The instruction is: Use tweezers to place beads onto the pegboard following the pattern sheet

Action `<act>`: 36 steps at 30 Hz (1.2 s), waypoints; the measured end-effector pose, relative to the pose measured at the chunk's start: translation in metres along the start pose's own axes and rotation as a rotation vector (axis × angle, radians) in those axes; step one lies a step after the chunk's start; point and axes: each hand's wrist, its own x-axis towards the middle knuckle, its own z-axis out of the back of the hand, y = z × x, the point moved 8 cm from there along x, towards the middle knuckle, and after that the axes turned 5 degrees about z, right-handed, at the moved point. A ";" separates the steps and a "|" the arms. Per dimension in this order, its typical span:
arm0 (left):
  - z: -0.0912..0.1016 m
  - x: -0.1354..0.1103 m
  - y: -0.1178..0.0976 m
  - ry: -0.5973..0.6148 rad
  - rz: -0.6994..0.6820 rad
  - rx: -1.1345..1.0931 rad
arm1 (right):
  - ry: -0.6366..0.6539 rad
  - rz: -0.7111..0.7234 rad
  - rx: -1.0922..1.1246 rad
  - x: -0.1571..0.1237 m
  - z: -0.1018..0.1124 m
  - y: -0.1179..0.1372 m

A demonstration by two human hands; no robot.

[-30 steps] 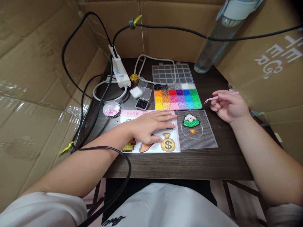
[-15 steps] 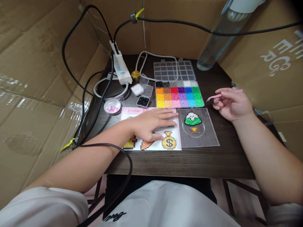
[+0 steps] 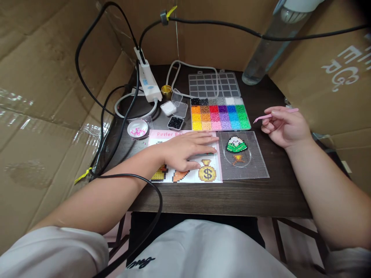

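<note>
My left hand [image 3: 185, 151] lies flat, fingers stretched out, on a printed pattern sheet [image 3: 185, 174] that shows a money bag and other pixel pictures. My right hand [image 3: 285, 125] hovers above the table's right side, fingers curled round pink tweezers [image 3: 264, 117] that point left. Between the hands lies a clear pegboard [image 3: 244, 155] with a small green-and-white bead figure [image 3: 236, 145] on it. Behind it stands an open bead box [image 3: 219, 116] with many coloured compartments, its clear lid [image 3: 214, 84] folded back.
Small clear boxes hold white beads [image 3: 168, 108] and black beads [image 3: 175, 123]; a round dish [image 3: 137, 129] holds pink beads. A white power adapter [image 3: 148, 83] and black cables [image 3: 116, 127] crowd the left. A clear bottle [image 3: 268, 44] stands at the back right. Cardboard walls surround the dark table [image 3: 232, 197].
Both hands have stayed almost still; the view has shifted slightly, so everything sits a little higher in the picture.
</note>
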 end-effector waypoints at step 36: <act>0.000 -0.001 0.001 -0.014 -0.023 0.018 | 0.128 0.032 -0.061 0.008 0.001 -0.005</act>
